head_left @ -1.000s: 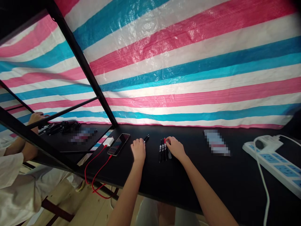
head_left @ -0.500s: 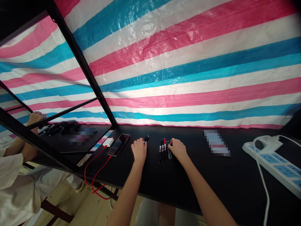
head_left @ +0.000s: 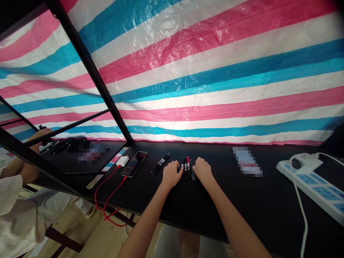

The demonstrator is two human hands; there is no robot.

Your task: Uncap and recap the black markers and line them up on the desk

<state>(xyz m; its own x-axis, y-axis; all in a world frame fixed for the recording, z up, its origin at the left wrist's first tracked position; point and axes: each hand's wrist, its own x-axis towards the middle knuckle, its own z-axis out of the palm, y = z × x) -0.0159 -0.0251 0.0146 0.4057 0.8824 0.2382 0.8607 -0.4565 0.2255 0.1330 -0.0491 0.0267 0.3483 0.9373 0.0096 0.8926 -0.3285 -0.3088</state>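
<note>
The left hand [head_left: 172, 175], loosely open, has shifted to the pen row [head_left: 188, 166] on the desk [head_left: 190, 211], now flanked opposite by the curled right hand [head_left: 203, 171], its grip unclear. Beyond, two pens [head_left: 160, 163] lie released.

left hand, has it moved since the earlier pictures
Yes. The left hand has moved right, farther from the phone on the red cable, to the row of pens.

Pixelation is masking two items [head_left: 246, 161], the right edge is cropping a power strip [head_left: 313, 184], the left a person [head_left: 23, 215]
</note>
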